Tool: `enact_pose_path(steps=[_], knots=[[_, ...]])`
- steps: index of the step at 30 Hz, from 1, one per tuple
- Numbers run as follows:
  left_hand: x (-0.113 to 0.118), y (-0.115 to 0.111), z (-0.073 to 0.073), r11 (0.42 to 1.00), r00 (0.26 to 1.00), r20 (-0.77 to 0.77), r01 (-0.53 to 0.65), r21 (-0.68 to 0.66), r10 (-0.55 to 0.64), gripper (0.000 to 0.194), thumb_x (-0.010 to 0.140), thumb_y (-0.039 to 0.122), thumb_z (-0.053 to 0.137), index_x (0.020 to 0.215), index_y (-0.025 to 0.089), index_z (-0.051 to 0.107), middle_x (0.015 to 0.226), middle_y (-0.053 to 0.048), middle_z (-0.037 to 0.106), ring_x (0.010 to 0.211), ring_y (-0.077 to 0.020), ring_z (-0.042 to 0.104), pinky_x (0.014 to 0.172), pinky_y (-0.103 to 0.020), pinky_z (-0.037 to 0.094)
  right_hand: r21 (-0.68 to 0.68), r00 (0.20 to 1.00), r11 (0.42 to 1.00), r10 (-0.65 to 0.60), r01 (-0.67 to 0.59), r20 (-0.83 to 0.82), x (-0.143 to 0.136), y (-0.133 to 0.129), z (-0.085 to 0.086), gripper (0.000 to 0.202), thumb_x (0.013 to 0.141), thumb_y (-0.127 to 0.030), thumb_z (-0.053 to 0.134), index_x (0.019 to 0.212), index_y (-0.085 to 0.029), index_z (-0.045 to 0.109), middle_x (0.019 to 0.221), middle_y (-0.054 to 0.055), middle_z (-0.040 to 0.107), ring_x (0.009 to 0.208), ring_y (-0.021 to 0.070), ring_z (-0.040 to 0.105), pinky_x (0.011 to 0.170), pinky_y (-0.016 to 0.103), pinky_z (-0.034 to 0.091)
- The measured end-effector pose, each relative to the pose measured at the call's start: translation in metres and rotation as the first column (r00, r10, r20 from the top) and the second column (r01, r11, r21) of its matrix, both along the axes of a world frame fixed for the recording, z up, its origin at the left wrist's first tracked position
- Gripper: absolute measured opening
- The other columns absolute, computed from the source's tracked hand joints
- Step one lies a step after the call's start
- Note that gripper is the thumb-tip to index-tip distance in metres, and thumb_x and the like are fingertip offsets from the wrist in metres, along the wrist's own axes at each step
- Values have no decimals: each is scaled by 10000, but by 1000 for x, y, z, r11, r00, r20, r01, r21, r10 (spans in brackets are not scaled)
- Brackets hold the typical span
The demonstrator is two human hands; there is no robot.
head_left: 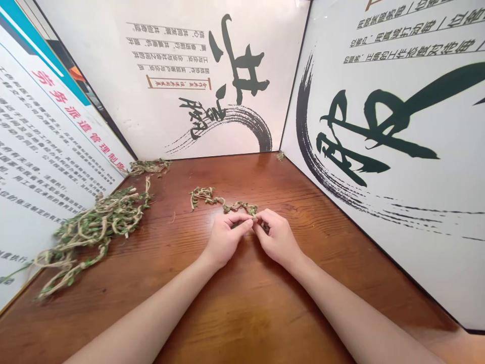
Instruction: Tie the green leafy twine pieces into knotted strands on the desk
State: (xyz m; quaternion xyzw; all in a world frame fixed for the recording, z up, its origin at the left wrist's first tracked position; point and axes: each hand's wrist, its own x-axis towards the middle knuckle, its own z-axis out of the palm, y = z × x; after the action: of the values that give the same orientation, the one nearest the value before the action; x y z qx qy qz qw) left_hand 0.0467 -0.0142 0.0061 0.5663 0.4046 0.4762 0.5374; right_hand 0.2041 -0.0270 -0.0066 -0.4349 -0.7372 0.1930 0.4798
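Observation:
A thin green-and-tan leafy twine (235, 206) runs over the wooden table from a loose coil (202, 194) to my fingertips. My left hand (229, 237) pinches the twine's near end between thumb and index finger. Right beside it, my right hand (276, 236) is closed on the same bit of twine, its thumb and index finger almost touching those of my left hand. The exact shape of the twine between the fingertips is mostly hidden.
A large tangled heap of similar twine (102, 222) lies at the left, with a smaller bunch (149, 166) behind it. A small scrap (281, 155) sits in the back corner. Boards with writing (166, 116) stand around the brown table (242, 303).

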Motion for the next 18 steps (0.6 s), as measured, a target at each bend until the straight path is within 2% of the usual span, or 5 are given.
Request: enact_pose_path(steps=[3, 6, 11, 15, 18], knots=[[5, -9, 0, 916, 940, -288, -57, 397, 183, 151, 845, 225, 628, 867, 170, 767, 816, -73, 681, 743, -164, 586, 742, -294, 439, -52, 999, 997, 52, -52, -5, 2, 0, 1, 138, 891, -123, 487, 840, -164, 609, 804, 48, 607, 741, 148, 544, 688, 262, 416], [7, -14, -2, 836, 870, -406, -12, 548, 279, 195, 897, 197, 566, 899, 163, 758, 735, -65, 631, 679, -151, 548, 684, -276, 415, -136, 995, 987, 78, -85, -59, 4, 2, 0, 109, 858, -113, 504, 826, -165, 594, 797, 31, 619, 747, 143, 550, 716, 264, 421], [6, -14, -8, 797, 819, -499, 89, 597, 283, 231, 935, 169, 501, 958, 147, 730, 837, -89, 631, 765, -161, 568, 738, -266, 420, -260, 982, 955, 101, -141, -160, 6, 3, -3, 114, 859, -163, 520, 934, -177, 604, 812, 17, 632, 727, 140, 560, 717, 279, 431], [4, -13, -12, 803, 758, -581, 132, 581, 295, 237, 939, 179, 489, 941, 131, 722, 798, -93, 601, 720, -169, 541, 702, -283, 400, -340, 955, 914, 135, -223, -263, 6, 2, -5, 504, 810, -116, 539, 1295, -201, 429, 717, -37, 581, 673, 142, 557, 702, 285, 433], [4, -12, -13, 801, 739, -612, 169, 574, 283, 222, 931, 154, 482, 912, 131, 703, 798, -91, 603, 719, -169, 537, 691, -283, 396, -333, 954, 912, 153, -237, -259, 7, 2, -6, 548, 803, -85, 517, 1318, -205, 372, 698, -49, 560, 695, 145, 566, 730, 293, 433]])
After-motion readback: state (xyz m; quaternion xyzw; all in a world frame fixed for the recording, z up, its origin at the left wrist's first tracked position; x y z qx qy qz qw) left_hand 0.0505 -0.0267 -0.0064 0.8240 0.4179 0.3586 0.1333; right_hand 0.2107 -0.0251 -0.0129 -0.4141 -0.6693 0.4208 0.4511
